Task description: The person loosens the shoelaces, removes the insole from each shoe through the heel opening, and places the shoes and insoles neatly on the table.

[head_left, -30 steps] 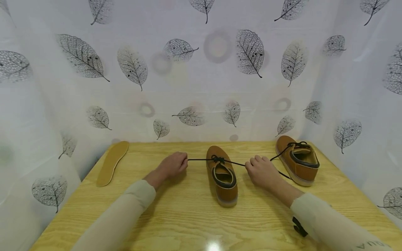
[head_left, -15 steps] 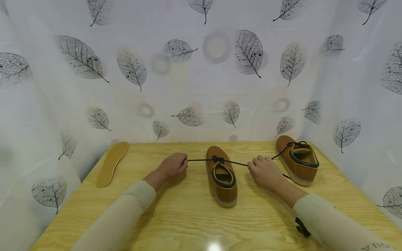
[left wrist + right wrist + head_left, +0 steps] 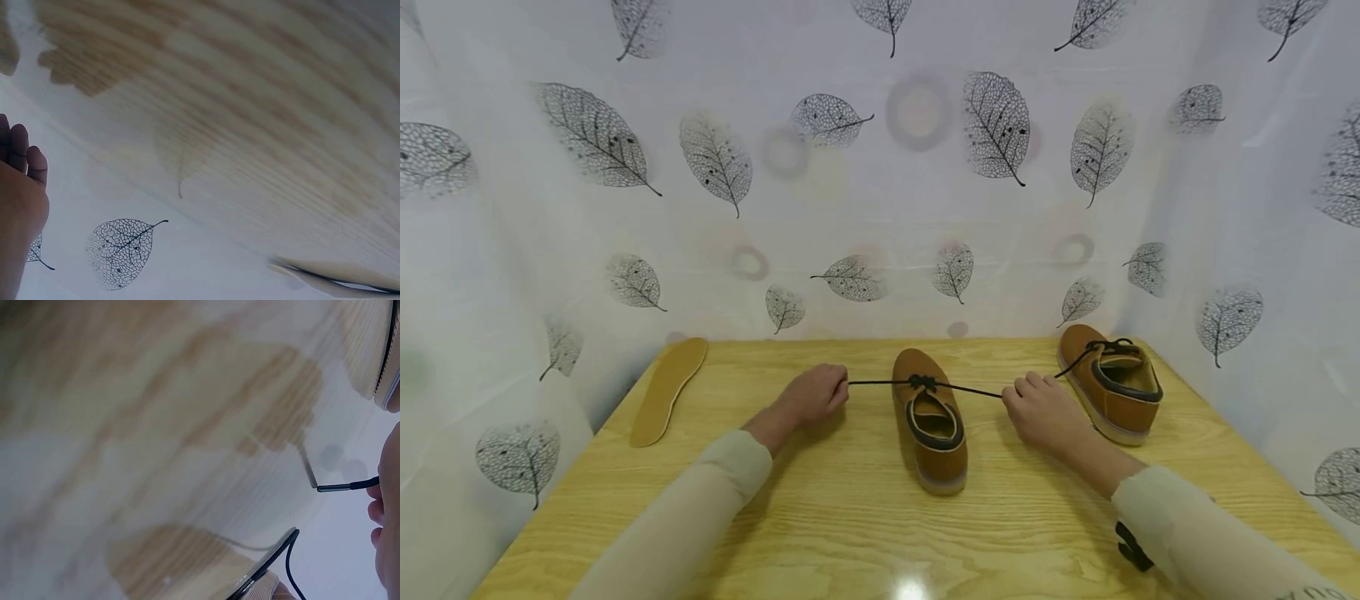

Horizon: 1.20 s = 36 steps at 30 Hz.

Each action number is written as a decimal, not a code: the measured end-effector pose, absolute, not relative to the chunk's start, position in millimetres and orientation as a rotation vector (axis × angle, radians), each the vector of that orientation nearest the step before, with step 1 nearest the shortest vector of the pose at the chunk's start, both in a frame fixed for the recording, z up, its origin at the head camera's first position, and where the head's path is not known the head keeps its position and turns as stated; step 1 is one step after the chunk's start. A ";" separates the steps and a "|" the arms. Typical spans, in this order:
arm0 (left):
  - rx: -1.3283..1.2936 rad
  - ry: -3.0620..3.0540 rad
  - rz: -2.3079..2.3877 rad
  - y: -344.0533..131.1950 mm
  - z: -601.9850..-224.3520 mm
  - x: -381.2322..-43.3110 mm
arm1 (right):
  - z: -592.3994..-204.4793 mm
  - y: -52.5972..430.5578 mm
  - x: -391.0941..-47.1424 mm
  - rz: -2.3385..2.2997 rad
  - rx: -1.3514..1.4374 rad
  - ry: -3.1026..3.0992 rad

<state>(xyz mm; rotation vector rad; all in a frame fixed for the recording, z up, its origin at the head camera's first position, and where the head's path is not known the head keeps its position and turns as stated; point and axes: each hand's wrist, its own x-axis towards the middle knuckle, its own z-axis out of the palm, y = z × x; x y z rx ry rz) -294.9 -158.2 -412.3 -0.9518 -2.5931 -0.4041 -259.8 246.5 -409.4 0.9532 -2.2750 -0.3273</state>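
A brown shoe [image 3: 942,458] stands mid-table, toe pointing away, with a dark lace knot [image 3: 922,382] over its tongue. One dark lace [image 3: 878,382] runs taut from the knot leftward into my left hand [image 3: 812,394], whose curled fingers grip it. On the other side my right hand [image 3: 1047,414] pinches a second taut stretch of lace [image 3: 964,389]. A lace tip [image 3: 334,487] pokes out by the right fingers [image 3: 376,512] in the right wrist view. My left hand [image 3: 22,194] shows only at the left wrist view's edge, its lace out of sight.
A second brown shoe [image 3: 1131,408], its lace tied, stands at the right rear; a dark lace stretch [image 3: 1073,364] runs from it toward my right hand. A tan insole [image 3: 668,392] lies at the left rear. Leaf-printed curtain [image 3: 880,192] encloses the wooden table [image 3: 850,533].
My right hand has shifted a little to the right, lengthening the lace between it and the knot. The loops at the knot look smaller. My left hand stays in place.
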 end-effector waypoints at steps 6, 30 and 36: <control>-0.958 -2.593 -0.404 -158.4 -412.2 -293.8 | -411.7 249.7 -261.5 -0.291 0.969 -2.188; -0.955 -2.584 -0.410 -159.6 -414.5 -296.6 | -414.7 264.4 -262.2 -0.319 0.947 -2.233; -0.955 -2.586 -0.424 -160.6 -413.5 -296.6 | -413.8 268.1 -261.0 -0.334 0.923 -2.284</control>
